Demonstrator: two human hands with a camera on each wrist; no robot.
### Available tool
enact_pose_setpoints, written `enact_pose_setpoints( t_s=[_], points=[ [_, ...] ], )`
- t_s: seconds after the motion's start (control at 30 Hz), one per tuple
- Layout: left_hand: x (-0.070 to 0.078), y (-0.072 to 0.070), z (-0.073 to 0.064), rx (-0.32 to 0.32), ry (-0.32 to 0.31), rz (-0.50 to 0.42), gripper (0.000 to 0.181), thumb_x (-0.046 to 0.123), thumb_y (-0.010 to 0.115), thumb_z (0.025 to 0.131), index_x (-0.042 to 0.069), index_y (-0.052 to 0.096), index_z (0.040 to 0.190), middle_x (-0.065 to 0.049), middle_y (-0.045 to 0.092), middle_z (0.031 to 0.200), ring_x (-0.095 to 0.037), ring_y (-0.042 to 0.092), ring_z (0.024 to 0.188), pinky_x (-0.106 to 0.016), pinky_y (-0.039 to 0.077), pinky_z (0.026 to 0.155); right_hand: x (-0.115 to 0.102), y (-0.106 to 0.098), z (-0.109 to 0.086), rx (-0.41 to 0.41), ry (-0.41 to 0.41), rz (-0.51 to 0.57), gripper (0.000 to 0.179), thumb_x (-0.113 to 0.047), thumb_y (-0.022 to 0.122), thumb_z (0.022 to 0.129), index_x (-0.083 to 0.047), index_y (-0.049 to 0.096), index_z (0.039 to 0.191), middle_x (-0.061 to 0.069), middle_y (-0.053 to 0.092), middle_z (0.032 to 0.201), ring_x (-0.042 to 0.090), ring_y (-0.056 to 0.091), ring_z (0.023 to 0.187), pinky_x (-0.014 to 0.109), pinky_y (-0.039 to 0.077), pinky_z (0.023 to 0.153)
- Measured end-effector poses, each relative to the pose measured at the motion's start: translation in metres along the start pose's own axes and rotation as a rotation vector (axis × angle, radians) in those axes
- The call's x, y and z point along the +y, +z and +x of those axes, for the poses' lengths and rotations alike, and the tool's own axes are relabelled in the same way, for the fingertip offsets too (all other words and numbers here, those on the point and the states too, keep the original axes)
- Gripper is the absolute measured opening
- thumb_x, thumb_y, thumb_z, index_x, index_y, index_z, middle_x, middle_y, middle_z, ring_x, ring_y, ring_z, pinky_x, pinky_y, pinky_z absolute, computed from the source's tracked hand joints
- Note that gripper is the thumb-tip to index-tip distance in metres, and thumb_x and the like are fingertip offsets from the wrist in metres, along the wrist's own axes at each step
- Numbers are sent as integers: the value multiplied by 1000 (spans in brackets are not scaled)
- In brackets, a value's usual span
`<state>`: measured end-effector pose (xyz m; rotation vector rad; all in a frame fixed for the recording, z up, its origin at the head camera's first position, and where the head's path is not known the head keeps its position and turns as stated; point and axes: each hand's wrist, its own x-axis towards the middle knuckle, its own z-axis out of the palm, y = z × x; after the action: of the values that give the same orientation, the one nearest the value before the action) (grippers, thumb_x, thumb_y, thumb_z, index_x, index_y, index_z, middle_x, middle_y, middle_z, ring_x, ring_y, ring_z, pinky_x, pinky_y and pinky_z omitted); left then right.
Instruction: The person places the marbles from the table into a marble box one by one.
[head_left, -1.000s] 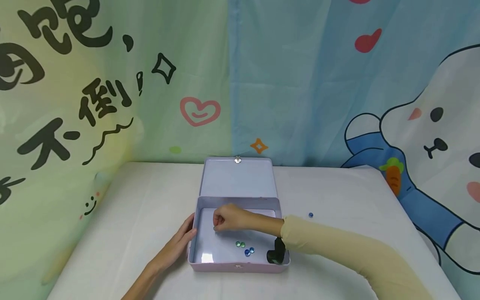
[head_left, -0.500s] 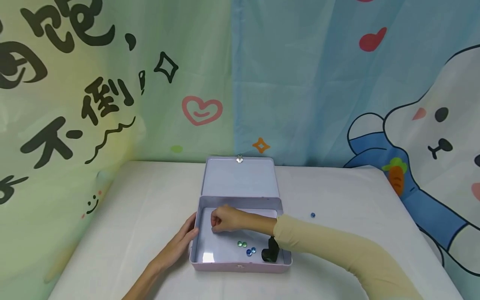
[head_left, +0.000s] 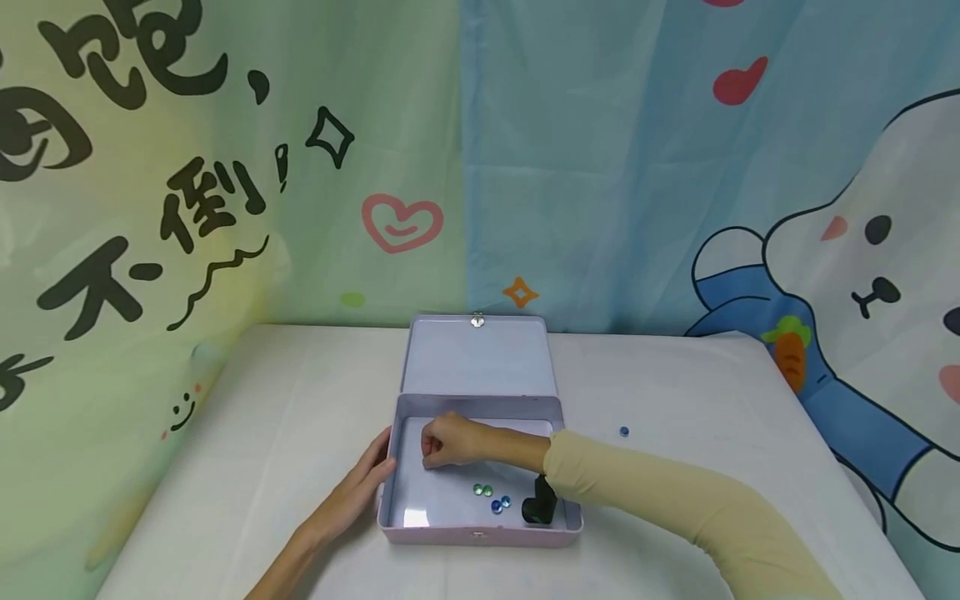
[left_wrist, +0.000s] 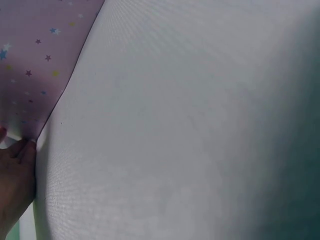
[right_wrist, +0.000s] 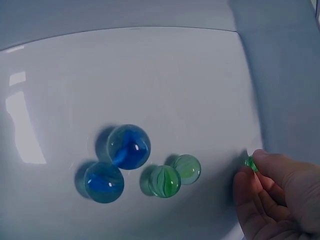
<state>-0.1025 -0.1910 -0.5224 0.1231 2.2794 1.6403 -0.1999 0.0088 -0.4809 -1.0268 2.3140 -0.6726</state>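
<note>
A pale purple hinged box (head_left: 480,537) stands on the white table, its lid (head_left: 478,358) laid back. My left hand (head_left: 358,479) holds the box's left side, thumb at the rim and fingers along the outer wall; the left wrist view shows this wall printed with stars. Inside, my right hand (head_left: 453,439) is near the left wall. Its thumb and finger pinch a small green marble (right_wrist: 251,163), mostly covered by the fingertips. Two blue marbles (right_wrist: 129,147) and two green marbles (right_wrist: 165,181) lie loose on the box floor, beside that hand.
One more blue marble (head_left: 624,432) lies on the white tablecloth (head_left: 660,383), right of the box. A black device (head_left: 540,502) at the right wrist hangs over the box's right part. Behind the table hangs a printed curtain (head_left: 555,167).
The right hand has shifted slightly left inside the box, and its sleeve and black device moved left too. The left hand and the loose marbles stay in place.
</note>
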Motion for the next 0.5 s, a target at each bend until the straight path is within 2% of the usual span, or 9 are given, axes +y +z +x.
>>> enact_pose_setpoints(
  t_s=[0.27,0.5],
  points=[
    [0,-1,-1,-2,2,-10,61,38,34,104,20,9,157,-13,13,164,-34,15,151,-56,16,119,-3,-2,0,-6,15,-33,11,-16,72,87,-10,65,79,-8,57,66,-1,47,59,11,40,55],
    [-1,1,-1,-10,19,-4,62,39,33,105,17,9,157,-16,13,163,-37,15,150,-57,16,119,-1,-5,-3,-9,27,3,10,-17,73,86,-10,66,82,-7,60,69,0,49,60,11,43,57]
  ],
)
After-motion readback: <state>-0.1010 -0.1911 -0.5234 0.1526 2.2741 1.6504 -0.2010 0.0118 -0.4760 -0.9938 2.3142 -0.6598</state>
